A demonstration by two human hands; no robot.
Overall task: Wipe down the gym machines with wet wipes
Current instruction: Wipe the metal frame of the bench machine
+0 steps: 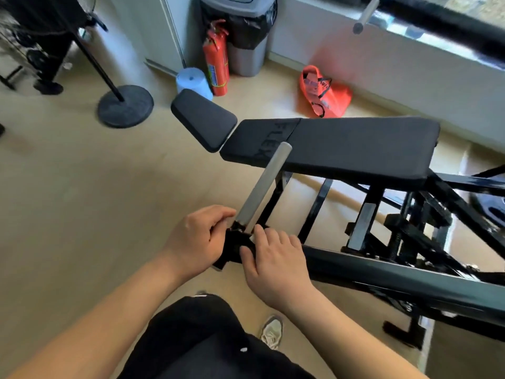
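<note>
A black gym machine fills the right side: a padded bench, a separate head pad and a black steel frame. A silver peg rises from the near end of the frame's bar. My left hand curls round the black end piece at the peg's base, fingertips at the peg. My right hand lies on top of the black bar just right of the peg, fingers bent over it. No wet wipe shows in either hand; anything under the palms is hidden.
On the floor behind the bench stand a red fire extinguisher, a grey bin, a blue paper roll and an orange bag. A black round stand base sits at left. My shoe is below the frame.
</note>
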